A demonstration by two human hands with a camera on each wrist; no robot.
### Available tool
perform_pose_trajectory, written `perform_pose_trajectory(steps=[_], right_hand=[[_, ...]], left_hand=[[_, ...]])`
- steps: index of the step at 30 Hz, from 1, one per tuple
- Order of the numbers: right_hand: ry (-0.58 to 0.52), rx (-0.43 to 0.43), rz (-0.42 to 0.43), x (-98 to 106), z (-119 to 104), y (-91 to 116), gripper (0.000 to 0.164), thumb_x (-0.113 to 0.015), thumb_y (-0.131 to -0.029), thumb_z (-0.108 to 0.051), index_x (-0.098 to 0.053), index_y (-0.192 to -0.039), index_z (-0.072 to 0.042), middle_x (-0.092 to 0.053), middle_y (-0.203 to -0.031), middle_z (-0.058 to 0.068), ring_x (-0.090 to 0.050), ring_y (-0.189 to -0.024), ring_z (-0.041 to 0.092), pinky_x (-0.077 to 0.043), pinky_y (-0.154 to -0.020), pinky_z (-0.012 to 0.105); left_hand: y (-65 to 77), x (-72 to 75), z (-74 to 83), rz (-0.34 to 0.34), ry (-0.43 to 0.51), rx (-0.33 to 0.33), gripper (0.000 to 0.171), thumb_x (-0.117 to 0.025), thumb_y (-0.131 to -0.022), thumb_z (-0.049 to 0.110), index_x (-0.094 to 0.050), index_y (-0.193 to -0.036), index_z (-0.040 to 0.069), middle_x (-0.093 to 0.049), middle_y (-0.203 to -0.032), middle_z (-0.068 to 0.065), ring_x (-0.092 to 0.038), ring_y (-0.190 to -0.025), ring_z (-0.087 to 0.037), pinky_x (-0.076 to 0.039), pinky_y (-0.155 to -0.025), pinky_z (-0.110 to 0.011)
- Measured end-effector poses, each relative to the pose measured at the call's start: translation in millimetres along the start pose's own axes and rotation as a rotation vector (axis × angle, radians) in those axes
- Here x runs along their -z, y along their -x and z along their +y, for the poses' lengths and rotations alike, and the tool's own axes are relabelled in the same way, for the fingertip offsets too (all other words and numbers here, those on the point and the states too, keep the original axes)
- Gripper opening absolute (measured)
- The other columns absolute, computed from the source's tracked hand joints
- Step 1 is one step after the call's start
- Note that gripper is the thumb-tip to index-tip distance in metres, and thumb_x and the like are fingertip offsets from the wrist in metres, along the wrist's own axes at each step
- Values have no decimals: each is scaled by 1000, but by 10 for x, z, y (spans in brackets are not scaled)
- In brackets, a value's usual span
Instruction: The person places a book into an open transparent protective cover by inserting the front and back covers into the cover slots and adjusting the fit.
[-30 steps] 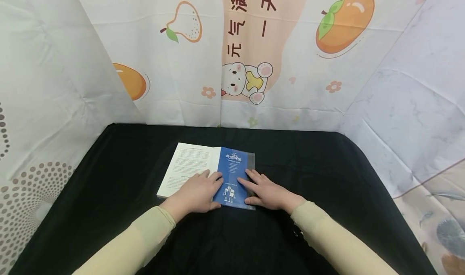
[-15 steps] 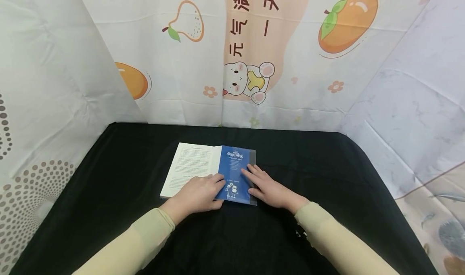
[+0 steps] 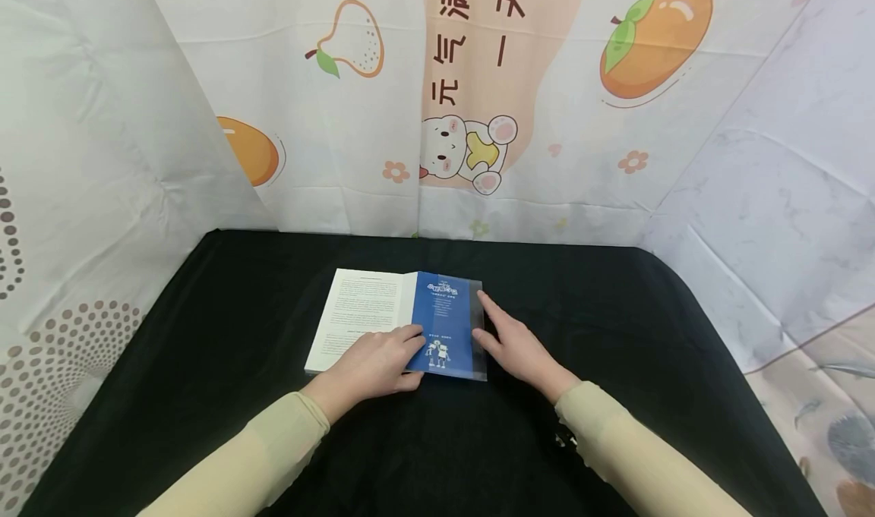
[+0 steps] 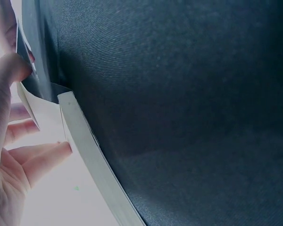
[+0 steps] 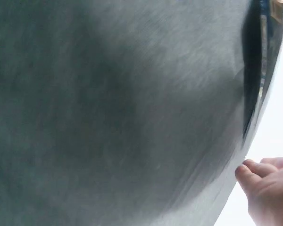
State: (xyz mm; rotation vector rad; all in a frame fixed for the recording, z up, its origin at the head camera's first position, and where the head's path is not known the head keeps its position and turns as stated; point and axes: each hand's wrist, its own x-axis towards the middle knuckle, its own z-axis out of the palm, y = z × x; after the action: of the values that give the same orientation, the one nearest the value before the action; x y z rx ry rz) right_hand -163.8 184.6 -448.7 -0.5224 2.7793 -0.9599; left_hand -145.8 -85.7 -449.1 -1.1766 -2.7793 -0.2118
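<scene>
An open book (image 3: 355,304) lies on the black cloth, its printed page at left and its blue inner cover (image 3: 444,316) at right. The cover has a clear plastic strip along its outer edge. My left hand (image 3: 372,365) lies over the lower fold, fingers on top and thumb at the cover's bottom edge. In the left wrist view, the thumb of that hand (image 4: 7,94) lies against the raised cover, other fingers beside the page block (image 4: 96,160). My right hand (image 3: 522,350) is at the cover's right edge, index finger and thumb stretched towards the strip.
Black cloth (image 3: 581,297) covers the table around the book. A white fabric backdrop (image 3: 328,145) with printed fruit, a bear and large characters rises behind, and pale fabric walls stand at both sides. A small dark object (image 3: 563,437) shows beside the right sleeve.
My right hand has slid off the blue cover to its right edge, its index finger now higher up. The left hand has stayed near the fold while the book has shifted slightly right.
</scene>
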Motion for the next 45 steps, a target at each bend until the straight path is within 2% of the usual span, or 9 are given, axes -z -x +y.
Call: perform_pose_trajectory(steps=[3,7,11,14,20,23,27,35,45], right_hand=[[-137,-124,60,29,-1,-17,67,-50,-102,-33,-12,-155,-20,-30,-153,17,-43,-130,31,-42,-102,53],[-476,-300,79,64,-3,-32,67,-52,-101,-30,-14,-154,-15,-43,-145,21,-59,-112,29,-51,-93,46],[-812,-411,33,70,-32,-27,66,-53,-101,-24,-15,-153,-8,-54,-131,26,-66,-97,32,-56,-83,40],[-936,-450,-2,57,-58,-19,60,-52,-102,-21,-21,-150,-3,-61,-120,27,-67,-93,33,-58,-78,38],[-963,-476,-18,13,-95,-39,38,-55,-100,-21,-53,-130,2,-69,-106,19,-68,-91,27,-59,-73,33],[-965,-483,-24,4,-113,-51,31,-56,-99,-21,-62,-118,2,-71,-100,18,-69,-89,27,-59,-72,33],[-974,-470,-25,16,-130,-57,27,-56,-99,-20,-65,-112,3,-72,-97,19,-69,-89,29,-59,-72,35],[-966,-429,-35,55,-157,-73,28,-57,-98,-18,-65,-111,6,-72,-97,21,-68,-90,31,-59,-73,36],[-927,-409,-34,112,-208,-88,28,-58,-98,-18,-65,-111,6,-72,-96,20,-69,-88,29,-59,-73,35]], left_hand=[[1,-7,0,15,6,-1,50,-63,-86,41,-63,-123,7,-59,-130,-9,-62,-109,-20,-57,-82,-37],[1,-10,-1,31,16,4,50,-63,-86,41,-63,-123,7,-59,-130,-10,-62,-107,-20,-57,-81,-37],[4,-1,2,46,31,3,50,-64,-86,40,-63,-123,6,-60,-129,-10,-63,-106,-20,-57,-80,-37],[3,3,3,57,41,0,51,-65,-85,40,-63,-122,5,-60,-129,-11,-64,-104,-21,-58,-78,-37],[-3,33,8,18,63,13,54,-66,-85,41,-61,-125,5,-57,-133,-12,-63,-107,-21,-57,-81,-37],[-4,45,9,-9,66,23,56,-66,-86,42,-60,-128,6,-56,-135,-11,-61,-109,-21,-56,-83,-37],[-2,45,11,-35,78,26,57,-66,-86,42,-58,-131,7,-53,-138,-11,-61,-111,-21,-55,-85,-37],[3,51,48,-87,106,40,59,-66,-89,42,-53,-136,8,-47,-144,-12,-57,-116,-23,-53,-89,-39],[8,68,60,-100,129,33,58,-65,-91,42,-53,-136,8,-47,-145,-12,-58,-115,-23,-53,-89,-38]])
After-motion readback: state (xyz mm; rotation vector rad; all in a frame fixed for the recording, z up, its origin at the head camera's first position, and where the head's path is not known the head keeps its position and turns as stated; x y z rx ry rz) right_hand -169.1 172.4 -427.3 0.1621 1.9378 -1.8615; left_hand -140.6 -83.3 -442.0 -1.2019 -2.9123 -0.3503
